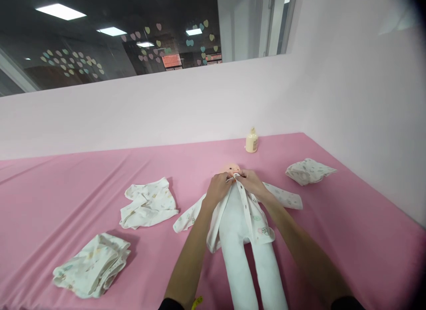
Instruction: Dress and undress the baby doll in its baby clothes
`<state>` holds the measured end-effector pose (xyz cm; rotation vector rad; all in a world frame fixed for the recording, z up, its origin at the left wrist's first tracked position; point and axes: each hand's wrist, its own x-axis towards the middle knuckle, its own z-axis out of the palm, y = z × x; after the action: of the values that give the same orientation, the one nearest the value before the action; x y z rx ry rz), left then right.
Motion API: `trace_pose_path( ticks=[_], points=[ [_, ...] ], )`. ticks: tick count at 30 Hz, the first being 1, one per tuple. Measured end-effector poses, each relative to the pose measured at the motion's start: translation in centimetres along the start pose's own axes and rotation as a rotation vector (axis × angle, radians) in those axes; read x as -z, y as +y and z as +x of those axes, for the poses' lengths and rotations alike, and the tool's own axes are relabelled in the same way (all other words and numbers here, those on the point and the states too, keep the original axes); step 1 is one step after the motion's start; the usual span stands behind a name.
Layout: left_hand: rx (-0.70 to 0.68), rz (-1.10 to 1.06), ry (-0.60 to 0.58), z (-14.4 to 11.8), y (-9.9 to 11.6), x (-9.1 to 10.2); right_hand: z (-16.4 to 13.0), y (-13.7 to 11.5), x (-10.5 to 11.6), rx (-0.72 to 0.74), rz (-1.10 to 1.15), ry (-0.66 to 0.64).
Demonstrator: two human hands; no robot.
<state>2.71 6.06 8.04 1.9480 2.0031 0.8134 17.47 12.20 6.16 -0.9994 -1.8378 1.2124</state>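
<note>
A white cloth doll (248, 252) lies on its back on the pink table cover (66, 190), head away from me. It wears a white printed baby jacket (258, 216) with snap buttons, open down the front. My left hand (218, 188) pinches the left side of the jacket collar at the doll's neck. My right hand (252, 181) pinches the right side of the collar, the two hands almost touching under the doll's face (230, 168).
Three bundles of white printed baby clothes lie around: one folded at the near left (91, 265), one crumpled left of the doll (148, 203), one at the far right (309, 171). A cream bottle (252, 140) stands by the pink back wall.
</note>
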Motion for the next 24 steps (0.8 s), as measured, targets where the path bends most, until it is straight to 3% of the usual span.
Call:
trace_pose_path(
  ticks=[13, 20, 24],
  points=[
    [0.117, -0.156, -0.051, -0.4, 0.3, 0.3, -0.1, -0.1, -0.1, -0.037, -0.014, 0.015],
    [0.112, 0.079, 0.054, -0.9, 1.0, 0.1, -0.4, -0.4, 0.0, -0.079, 0.002, 0.021],
    [0.103, 0.082, 0.094, -1.1, 1.3, 0.0, -0.4, -0.4, 0.0, -0.069, 0.011, 0.017]
  ],
)
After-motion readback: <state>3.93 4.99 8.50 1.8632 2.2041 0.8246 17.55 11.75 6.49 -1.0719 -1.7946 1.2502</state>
